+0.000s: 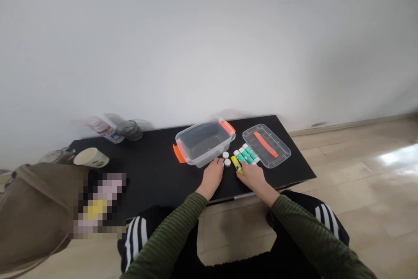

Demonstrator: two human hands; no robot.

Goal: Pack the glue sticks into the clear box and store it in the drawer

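Left hand (pixel 213 178), fingertips beside white caps (pixel 225 155), right hand (pixel 252 176), touching yellow tube (pixel 235 163), green tubes (pixel 246 156) just beyond it, hands apart, grip of either too small to tell, box (pixel 209 157) beyond left hand, lid (pixel 266 145) beyond right, table (pixel 156 174) beneath.

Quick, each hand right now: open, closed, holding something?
Left hand: fingers curled beside the white caps; grip cannot be told.
Right hand: fingers at the yellow tube's near end; firm grip cannot be told.
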